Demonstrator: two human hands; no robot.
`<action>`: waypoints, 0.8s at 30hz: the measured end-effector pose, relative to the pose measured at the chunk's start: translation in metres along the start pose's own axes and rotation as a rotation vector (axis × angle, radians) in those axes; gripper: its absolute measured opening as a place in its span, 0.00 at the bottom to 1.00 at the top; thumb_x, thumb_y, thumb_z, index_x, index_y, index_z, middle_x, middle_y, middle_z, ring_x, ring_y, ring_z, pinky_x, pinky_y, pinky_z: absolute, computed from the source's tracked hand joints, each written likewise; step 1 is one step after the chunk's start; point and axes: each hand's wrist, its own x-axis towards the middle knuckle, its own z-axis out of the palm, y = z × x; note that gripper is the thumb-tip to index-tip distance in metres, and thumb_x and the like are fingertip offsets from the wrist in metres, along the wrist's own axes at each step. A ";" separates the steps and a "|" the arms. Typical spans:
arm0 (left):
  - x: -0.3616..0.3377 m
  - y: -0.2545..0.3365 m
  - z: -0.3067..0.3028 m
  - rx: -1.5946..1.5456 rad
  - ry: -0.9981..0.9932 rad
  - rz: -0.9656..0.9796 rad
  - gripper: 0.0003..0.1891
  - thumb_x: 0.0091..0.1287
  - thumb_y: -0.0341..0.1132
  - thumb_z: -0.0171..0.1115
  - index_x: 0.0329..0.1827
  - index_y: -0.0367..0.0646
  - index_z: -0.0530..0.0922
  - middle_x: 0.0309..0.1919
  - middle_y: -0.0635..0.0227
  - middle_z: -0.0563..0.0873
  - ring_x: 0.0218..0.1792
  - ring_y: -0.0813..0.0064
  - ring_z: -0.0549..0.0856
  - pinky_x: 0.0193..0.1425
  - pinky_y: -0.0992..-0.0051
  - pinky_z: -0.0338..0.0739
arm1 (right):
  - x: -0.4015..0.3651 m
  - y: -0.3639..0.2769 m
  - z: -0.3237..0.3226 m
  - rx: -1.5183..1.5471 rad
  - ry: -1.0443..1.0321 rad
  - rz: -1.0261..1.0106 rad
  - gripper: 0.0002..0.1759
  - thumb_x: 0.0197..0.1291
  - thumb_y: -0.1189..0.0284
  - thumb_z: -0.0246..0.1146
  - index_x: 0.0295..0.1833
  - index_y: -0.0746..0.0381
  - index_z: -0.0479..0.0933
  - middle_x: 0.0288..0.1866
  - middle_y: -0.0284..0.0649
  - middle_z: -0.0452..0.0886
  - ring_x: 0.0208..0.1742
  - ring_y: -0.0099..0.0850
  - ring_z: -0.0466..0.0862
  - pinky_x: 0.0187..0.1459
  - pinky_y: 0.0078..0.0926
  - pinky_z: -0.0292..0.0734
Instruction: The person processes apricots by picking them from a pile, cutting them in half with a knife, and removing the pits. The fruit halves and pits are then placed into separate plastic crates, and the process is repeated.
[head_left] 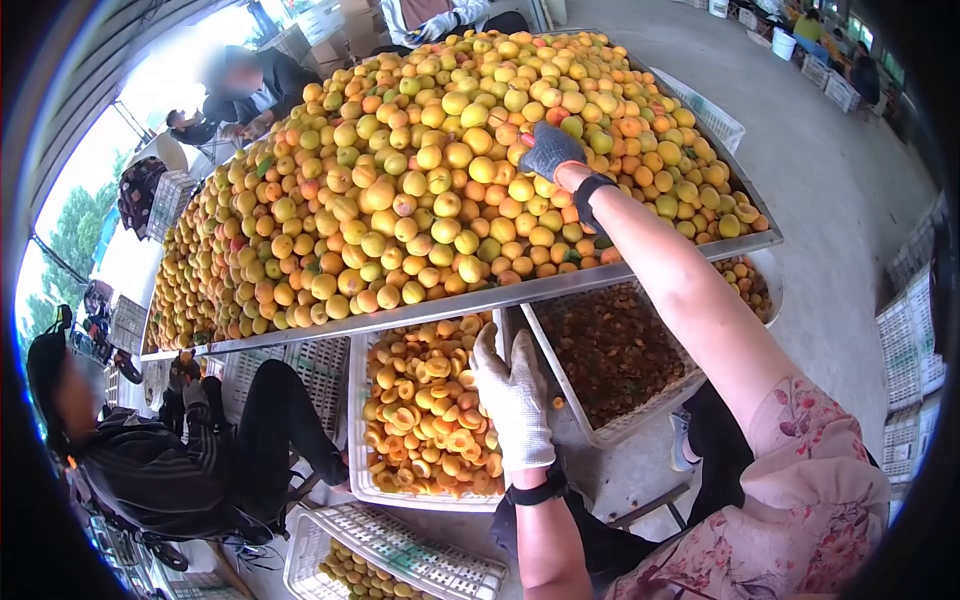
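Over the heap of apricots point(400, 180), my right hand point(555, 153) in a grey glove is closed around a slim red-handled tool point(527, 139). A thin tip seems to point from it toward the fruit, too small to make out. My left hand point(518, 405), in a white glove, hovers by the right edge of a white crate with halved apricots point(430, 400). Its fingers and thumb are apart, and nothing shows in it. Right of that hand is a second crate, filled with brown apricot pits point(610, 350).
A metal table rim point(480, 308) runs between the heap and the crates. One person in dark clothes point(170, 470) sits at the left; others sit across the table. A white crate point(400, 550) with greenish fruit stands at the bottom. Stacked crates point(910, 330) line the right side.
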 end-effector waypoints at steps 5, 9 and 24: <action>-0.002 0.010 0.018 -0.489 -0.022 -0.093 0.25 0.69 0.31 0.59 0.68 0.40 0.65 0.56 0.61 0.76 0.53 0.74 0.76 0.57 0.76 0.71 | -0.016 0.021 -0.019 0.199 -0.004 -0.173 0.32 0.42 0.63 0.73 0.52 0.65 0.73 0.45 0.53 0.81 0.48 0.43 0.82 0.48 0.39 0.76; -0.007 0.024 0.055 -0.478 -0.104 0.090 0.33 0.64 0.22 0.62 0.72 0.45 0.59 0.58 0.59 0.73 0.52 0.74 0.76 0.56 0.77 0.73 | -0.122 0.036 -0.083 0.681 -0.370 -0.074 0.27 0.41 0.69 0.77 0.49 0.59 0.76 0.31 0.34 0.80 0.32 0.23 0.78 0.33 0.25 0.74; -0.072 0.018 0.140 -0.465 -0.431 0.073 0.16 0.64 0.20 0.58 0.55 0.37 0.73 0.43 0.64 0.82 0.37 0.76 0.84 0.42 0.78 0.81 | -0.291 0.217 -0.096 0.823 -0.155 -0.232 0.14 0.65 0.64 0.63 0.49 0.63 0.80 0.39 0.44 0.83 0.39 0.35 0.82 0.42 0.32 0.76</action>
